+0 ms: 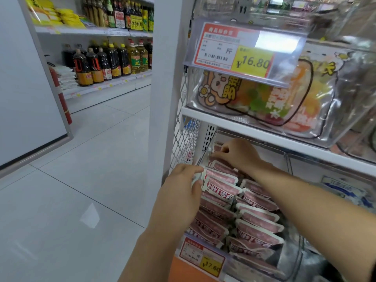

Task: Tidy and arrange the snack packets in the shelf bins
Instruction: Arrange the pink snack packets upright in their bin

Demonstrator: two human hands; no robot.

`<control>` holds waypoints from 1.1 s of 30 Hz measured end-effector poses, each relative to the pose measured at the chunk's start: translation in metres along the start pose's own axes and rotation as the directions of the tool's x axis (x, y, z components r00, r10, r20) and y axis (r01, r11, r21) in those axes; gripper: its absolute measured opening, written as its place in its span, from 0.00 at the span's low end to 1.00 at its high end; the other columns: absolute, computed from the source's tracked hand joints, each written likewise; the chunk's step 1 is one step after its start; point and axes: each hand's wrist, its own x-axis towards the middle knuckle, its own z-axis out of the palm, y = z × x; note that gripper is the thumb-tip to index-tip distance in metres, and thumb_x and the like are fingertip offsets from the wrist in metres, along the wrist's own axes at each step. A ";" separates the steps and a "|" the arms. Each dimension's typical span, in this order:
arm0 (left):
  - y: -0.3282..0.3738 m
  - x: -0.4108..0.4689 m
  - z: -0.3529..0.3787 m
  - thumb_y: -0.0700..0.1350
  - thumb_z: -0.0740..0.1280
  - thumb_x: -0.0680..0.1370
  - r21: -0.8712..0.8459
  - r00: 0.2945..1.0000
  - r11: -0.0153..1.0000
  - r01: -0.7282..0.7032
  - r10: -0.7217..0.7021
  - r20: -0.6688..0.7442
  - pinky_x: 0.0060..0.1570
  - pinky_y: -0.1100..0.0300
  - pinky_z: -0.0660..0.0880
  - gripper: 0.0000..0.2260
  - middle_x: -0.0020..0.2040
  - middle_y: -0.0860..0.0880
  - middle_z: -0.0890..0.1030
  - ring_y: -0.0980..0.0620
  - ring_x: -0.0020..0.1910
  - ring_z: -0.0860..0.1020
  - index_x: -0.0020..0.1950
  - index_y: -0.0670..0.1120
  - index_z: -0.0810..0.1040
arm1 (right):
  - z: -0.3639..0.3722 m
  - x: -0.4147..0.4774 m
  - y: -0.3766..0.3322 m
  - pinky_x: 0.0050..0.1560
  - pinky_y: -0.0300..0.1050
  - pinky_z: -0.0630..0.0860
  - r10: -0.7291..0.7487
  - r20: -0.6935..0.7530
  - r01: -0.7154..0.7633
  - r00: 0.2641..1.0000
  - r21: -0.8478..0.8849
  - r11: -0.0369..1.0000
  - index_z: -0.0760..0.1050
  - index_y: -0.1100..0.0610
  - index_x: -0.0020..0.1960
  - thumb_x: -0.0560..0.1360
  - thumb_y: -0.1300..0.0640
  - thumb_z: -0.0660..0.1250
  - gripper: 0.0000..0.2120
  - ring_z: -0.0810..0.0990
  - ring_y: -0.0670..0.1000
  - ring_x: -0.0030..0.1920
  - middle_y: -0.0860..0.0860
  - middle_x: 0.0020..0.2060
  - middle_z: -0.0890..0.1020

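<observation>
Several pink and white snack packets (258, 222) with red labels lie in rows inside a clear plastic bin (293, 259) on the lower shelf. My left hand (181, 192) grips the left ends of a few packets (221, 186) in the left row, thumb on top. My right hand (236, 153) reaches to the back of the same row and pinches the edge of a packet (220, 166) there with curled fingers. The packets under my right palm are hidden.
Above, a white shelf (254, 127) carries a clear bin of orange cartoon packets (264, 96) with a 16.80 price tag (234, 51). A 17.60 tag (202, 256) hangs on the lower bin. Wire mesh (183, 139) closes the rack's left side. Oil bottles (107, 62) line shelves across the tiled aisle.
</observation>
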 end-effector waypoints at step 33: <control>0.003 -0.039 -0.010 0.56 0.57 0.80 0.285 0.940 0.949 -0.133 0.031 0.339 0.74 0.52 0.50 0.17 0.74 0.58 0.60 0.53 0.76 0.46 0.68 0.61 0.69 | -0.035 -0.076 -0.028 0.49 0.34 0.73 -0.095 0.098 0.077 0.991 0.171 0.982 0.79 0.53 0.58 0.78 0.54 0.63 0.11 0.79 0.44 0.48 0.47 0.54 0.82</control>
